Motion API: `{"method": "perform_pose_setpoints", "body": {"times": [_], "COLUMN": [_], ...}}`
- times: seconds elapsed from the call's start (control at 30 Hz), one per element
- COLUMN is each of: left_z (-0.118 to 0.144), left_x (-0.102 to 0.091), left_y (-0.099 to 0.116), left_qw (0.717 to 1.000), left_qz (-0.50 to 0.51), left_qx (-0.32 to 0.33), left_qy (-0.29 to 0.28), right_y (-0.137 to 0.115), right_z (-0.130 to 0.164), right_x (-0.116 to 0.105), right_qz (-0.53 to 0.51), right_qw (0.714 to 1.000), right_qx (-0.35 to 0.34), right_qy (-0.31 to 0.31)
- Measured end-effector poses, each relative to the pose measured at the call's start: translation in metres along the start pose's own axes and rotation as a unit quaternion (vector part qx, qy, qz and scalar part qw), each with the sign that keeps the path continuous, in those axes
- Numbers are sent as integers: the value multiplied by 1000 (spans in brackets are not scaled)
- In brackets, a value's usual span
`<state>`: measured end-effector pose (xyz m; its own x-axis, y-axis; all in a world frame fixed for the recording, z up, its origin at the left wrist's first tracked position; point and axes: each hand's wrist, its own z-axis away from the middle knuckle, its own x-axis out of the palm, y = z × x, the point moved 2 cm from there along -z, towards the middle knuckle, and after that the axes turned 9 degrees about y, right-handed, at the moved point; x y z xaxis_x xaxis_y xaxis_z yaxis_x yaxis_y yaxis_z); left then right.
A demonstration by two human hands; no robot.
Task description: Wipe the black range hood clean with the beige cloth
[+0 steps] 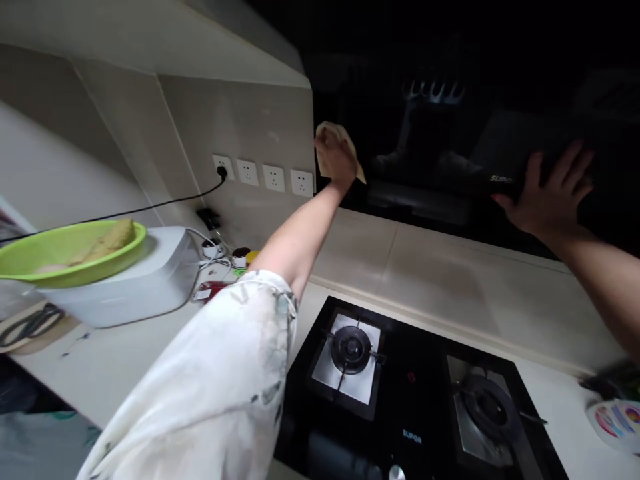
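My left hand (336, 157) holds a pale yellow cloth (356, 155) against the left edge of a glossy black range hood (430, 133). The cloth shows around my fingers and palm, and my fingertips are partly hidden in its folds. Farther right, my right hand (547, 197) has its fingers spread over the hood's dark front, close to a small brand mark. It holds nothing. Whether the whole right palm touches the panel I cannot tell. Faint reflections show on the glossy surface.
Below lies a black gas stove (410, 400) with two burners. Wall sockets (274, 177) run left of the hood, one with a black plug. At left, a green basin (75, 253) rests on a white appliance (165, 280). A white container (617, 423) stands at far right.
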<state>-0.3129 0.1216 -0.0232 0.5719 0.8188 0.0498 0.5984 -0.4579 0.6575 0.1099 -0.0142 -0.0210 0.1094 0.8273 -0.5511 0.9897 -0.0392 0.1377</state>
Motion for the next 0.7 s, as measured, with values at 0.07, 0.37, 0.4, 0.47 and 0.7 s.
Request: {"method": "perform_pose_setpoints", "body": {"times": [0.07,0.37,0.4,0.47,0.7], "left_z": [21,38,20,-17,-36], "left_x": [22,9,0,-16,1], "left_y": [30,76,67,47,29], "left_qw": [996,884,901,945,989], "left_qz": [-35,-130,-139,-140,-52], "left_qx": [82,389,361,277,134], "left_qy": [-25,-222,-195,-104,26], "right_y": [-4,-4,-5,-6,-9], "right_z": [2,8,9,10,11], "right_x": [14,21,20,20,24], "right_qz": [-13,-36,-33,-22,-18], "right_qw": [999,994,994,995,994], "right_qx": [-4,-26,-27,-28,-29], "right_qy": [41,97,97,96,105]}}
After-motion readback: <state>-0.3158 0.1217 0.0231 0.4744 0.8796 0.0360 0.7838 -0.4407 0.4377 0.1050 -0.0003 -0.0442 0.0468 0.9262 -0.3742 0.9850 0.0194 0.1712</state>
